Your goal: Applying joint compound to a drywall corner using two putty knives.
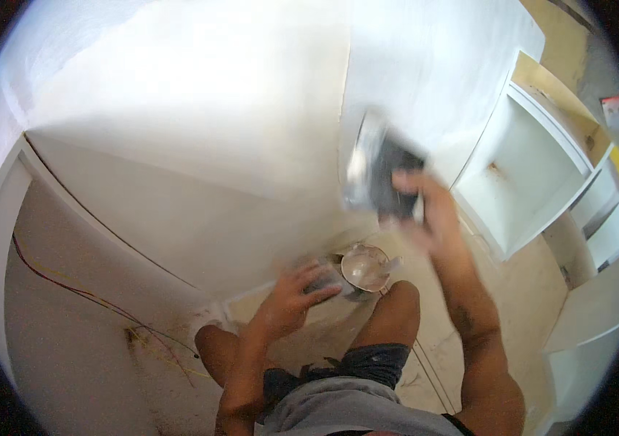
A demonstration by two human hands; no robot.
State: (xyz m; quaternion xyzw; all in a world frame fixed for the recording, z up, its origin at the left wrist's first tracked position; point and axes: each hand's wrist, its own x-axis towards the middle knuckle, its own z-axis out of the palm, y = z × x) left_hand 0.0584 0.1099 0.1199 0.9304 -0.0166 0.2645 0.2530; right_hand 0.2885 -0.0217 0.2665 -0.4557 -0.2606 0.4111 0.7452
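My right hand (429,207) is closed on a wide putty knife (389,163), dark with a pale smeared edge. Motion blurs the tool, and it is at or close to the white wall panel (273,80); whether it touches cannot be told. Lower down, my left hand (296,296) has its fingers bent around a small greyish flat thing (322,277), too blurred to name. Just right of that hand, a round bowl (364,267) with pale paste in it stands on the floor, between my knees and the wall.
Open white cabinet boxes (534,182) stand on the right. To the left is a white-edged opening (4,196) with loose red and yellow wires (99,299). A thin cord (433,374) runs along the dusty floor beside my right leg.
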